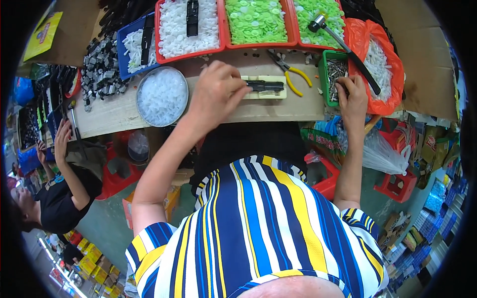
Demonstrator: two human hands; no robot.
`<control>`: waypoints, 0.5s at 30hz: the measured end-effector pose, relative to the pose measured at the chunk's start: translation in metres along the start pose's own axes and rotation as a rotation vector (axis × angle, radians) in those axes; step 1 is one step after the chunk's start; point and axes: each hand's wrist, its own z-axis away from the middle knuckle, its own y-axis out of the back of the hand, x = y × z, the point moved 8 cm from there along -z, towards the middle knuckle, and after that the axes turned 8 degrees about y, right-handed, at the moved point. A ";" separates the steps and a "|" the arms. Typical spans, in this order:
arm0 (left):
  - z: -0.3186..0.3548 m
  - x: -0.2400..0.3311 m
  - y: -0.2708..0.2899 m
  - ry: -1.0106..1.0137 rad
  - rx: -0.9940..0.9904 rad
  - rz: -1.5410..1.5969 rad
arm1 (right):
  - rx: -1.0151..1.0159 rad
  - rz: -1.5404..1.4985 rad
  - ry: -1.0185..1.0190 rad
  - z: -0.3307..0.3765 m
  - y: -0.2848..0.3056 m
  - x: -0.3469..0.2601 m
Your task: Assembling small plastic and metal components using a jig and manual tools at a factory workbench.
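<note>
A cream block-shaped holder point(279, 93) lies on the work table with a long black plastic part point(266, 86) set in it. My left hand point(218, 92) is at the holder's left end, its fingers curled and closed; whatever they hold is hidden. My right hand point(353, 97) reaches to the right edge of a small green tray point(325, 55) of thin metal pins point(335, 72). Thumb and fingertips are pinched together over the pins, and anything between them is too small to make out.
Yellow-handled pliers point(293, 74) lie between holder and green tray. A hammer point(348, 52) slants across the green tray and a red bag point(392, 99). Red trays point(224, 47) of white and green parts line the back. A round bowl point(139, 111) stands left. A co-worker point(64, 198) sits far left.
</note>
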 end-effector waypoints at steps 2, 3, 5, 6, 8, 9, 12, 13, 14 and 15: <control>-0.021 0.003 0.009 -0.045 0.093 -0.007 | -0.015 -0.022 -0.019 -0.004 -0.001 0.002; -0.032 0.003 0.011 -0.067 0.125 -0.025 | -0.013 -0.022 -0.023 -0.004 -0.001 0.004; -0.056 -0.003 0.007 -0.066 0.116 -0.093 | -0.019 -0.081 -0.038 -0.005 -0.002 0.007; -0.068 -0.007 0.004 -0.082 0.119 -0.144 | -0.020 -0.081 -0.039 -0.005 -0.002 0.008; -0.086 -0.021 -0.005 -0.102 0.128 -0.162 | 0.002 -0.142 -0.047 -0.005 0.000 0.009; -0.095 -0.024 -0.011 -0.111 0.097 -0.214 | 0.001 -0.139 -0.049 -0.005 0.001 0.009; -0.110 -0.030 -0.024 -0.122 0.015 -0.305 | 0.057 -0.167 -0.062 -0.004 0.008 0.006; -0.113 -0.032 -0.029 -0.120 -0.033 -0.348 | 0.086 -0.181 -0.048 -0.004 0.010 0.004; -0.115 -0.033 -0.029 -0.123 -0.034 -0.346 | 0.117 -0.196 -0.034 -0.004 0.012 0.003; -0.117 -0.034 -0.030 -0.114 -0.053 -0.343 | 0.118 -0.194 -0.036 -0.005 0.011 0.000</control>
